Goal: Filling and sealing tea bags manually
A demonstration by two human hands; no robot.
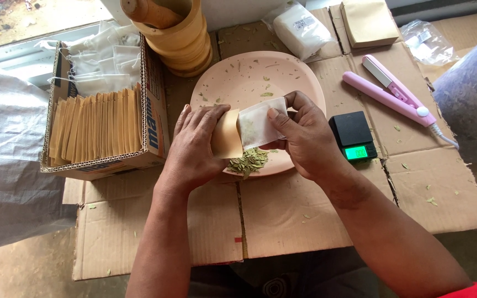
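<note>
Over the pink plate, my left hand pinches the tan envelope while my right hand grips the white tea bag, half inside; next calls for pushing it in squarely.

Tan paper sachet held mid-frame, cardboard box left — brown envelopes; green-lit screen right

Bare forearms, red sleeve edge
</note>
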